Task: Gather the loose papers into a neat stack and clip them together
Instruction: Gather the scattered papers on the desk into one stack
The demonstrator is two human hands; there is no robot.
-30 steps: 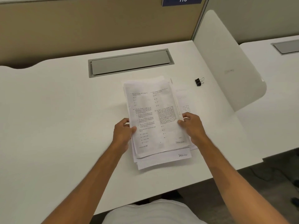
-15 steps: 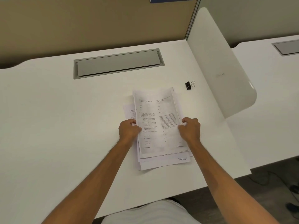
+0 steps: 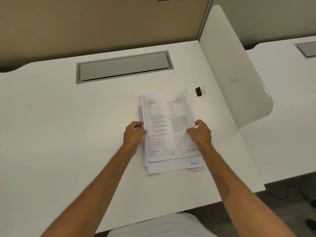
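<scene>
A pile of printed white papers (image 3: pixel 168 127) lies on the white desk (image 3: pixel 68 134), the sheets roughly lined up, with lower ones sticking out at the bottom and left. My left hand (image 3: pixel 134 135) grips the pile's left edge at mid-height. My right hand (image 3: pixel 199 133) grips the right edge opposite it, thumb on the top sheet. A black binder clip (image 3: pixel 199 91) with silver handles lies on the desk just beyond the pile's top right corner, untouched.
A grey cable flap (image 3: pixel 124 67) is set into the desk behind the papers. A white divider panel (image 3: pixel 230 69) stands along the desk's right side, with another desk (image 3: pixel 290 108) beyond it. The near desk edge runs close below the pile.
Both hands have pressed the pile's sides inward, so the sheets that stuck out to the left and right are more lined up. The clip has not moved.
</scene>
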